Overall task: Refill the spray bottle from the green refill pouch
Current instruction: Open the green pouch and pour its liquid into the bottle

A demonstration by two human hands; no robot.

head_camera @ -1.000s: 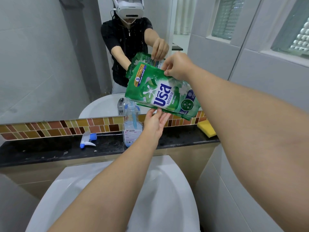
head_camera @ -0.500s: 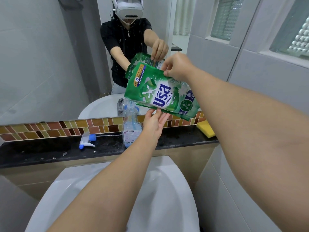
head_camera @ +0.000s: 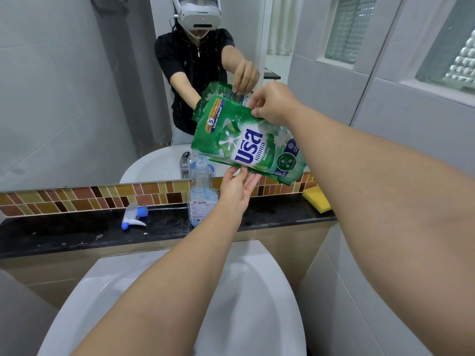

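The green refill pouch [head_camera: 246,145] is tilted with its lower left corner over the open neck of the clear spray bottle [head_camera: 201,194], which stands uncapped on the black ledge [head_camera: 64,235]. A thin stream runs from that corner into the bottle. My right hand [head_camera: 273,102] pinches the pouch's upper edge. My left hand [head_camera: 237,188] supports the pouch from beneath, fingertips on its lower edge. Pale blue liquid sits low in the bottle. The blue and white spray head [head_camera: 133,217] lies on the ledge to the left.
A yellow sponge [head_camera: 316,199] rests at the ledge's right end. A white basin [head_camera: 231,304] lies below my arms. Behind the ledge runs a brown tile strip under a mirror [head_camera: 77,86] showing the person's reflection. Grey tiled wall closes in on the right.
The pouch has tipped slightly further, its lower corner now over the bottle neck with liquid running out. Both hands keep the same hold.
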